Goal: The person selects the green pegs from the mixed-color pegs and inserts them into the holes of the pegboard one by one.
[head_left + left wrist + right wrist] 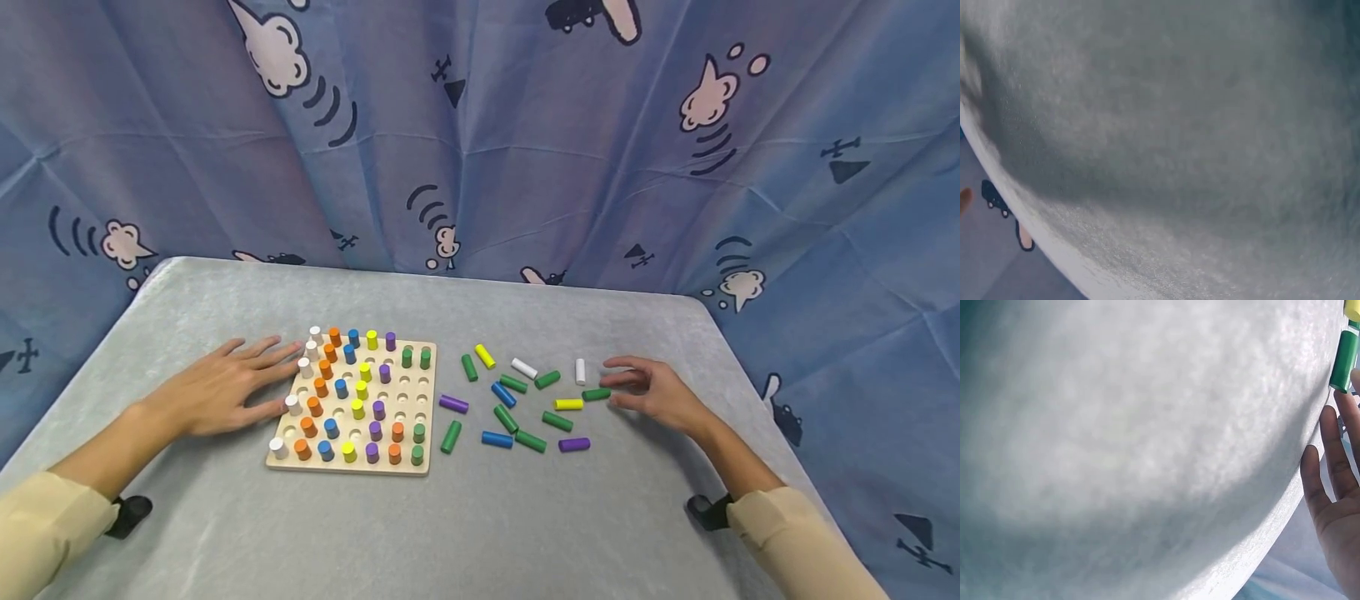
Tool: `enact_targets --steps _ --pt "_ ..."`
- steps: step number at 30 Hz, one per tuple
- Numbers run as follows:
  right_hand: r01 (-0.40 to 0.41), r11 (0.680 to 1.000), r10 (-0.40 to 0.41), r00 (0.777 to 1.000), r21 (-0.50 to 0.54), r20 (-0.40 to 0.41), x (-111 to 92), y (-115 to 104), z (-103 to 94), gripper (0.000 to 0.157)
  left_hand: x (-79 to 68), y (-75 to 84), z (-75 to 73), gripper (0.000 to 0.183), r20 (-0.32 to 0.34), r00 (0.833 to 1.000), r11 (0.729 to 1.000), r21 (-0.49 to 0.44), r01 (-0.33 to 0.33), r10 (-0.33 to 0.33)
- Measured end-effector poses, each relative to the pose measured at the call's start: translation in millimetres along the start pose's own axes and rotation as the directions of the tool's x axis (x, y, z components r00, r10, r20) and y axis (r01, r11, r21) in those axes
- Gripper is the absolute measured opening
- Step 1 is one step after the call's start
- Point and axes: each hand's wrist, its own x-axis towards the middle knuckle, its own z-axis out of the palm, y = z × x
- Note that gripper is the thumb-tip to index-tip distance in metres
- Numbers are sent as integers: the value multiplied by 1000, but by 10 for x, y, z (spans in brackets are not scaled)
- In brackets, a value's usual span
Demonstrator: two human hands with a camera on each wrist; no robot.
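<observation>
A wooden pegboard (408,402) lies on the left part of the table, with rows of white, orange, blue, yellow, purple and green pegs standing in its holes. Along its left edge rests my left hand (232,387), fingers spread and fingertips right at the board beside the white pegs (292,405). My right hand (660,396) is at the right end of the loose pegs, its thumb and fingers parted around the end of a green peg (596,394). In the right wrist view, that hand's fingers extend close to a green peg (1344,361). The left wrist view shows mostly bare table surface.
Loose pegs lie scattered between the board and my right hand: several green ones (531,441), blue pegs (497,439), yellow pegs (567,404), purple pegs (574,445) and white pegs (580,372). A patterned blue curtain (495,167) hangs behind the grey table (480,533).
</observation>
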Motion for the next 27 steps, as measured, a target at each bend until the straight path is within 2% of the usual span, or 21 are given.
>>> enact_targets --steps 5,13,27 --pt "9 1000 -9 1000 -24 14 24 1 16 50 -8 24 22 63 -13 1000 1000 10 -20 20" --pt "13 996 -16 1000 -88 -25 39 -3 53 46 -13 28 68 72 -5 1000 999 -32 9 -9" --pt "9 994 -14 999 -113 -45 108 11 65 42 7 3 87 72 -10 1000 1000 -20 -8 8"
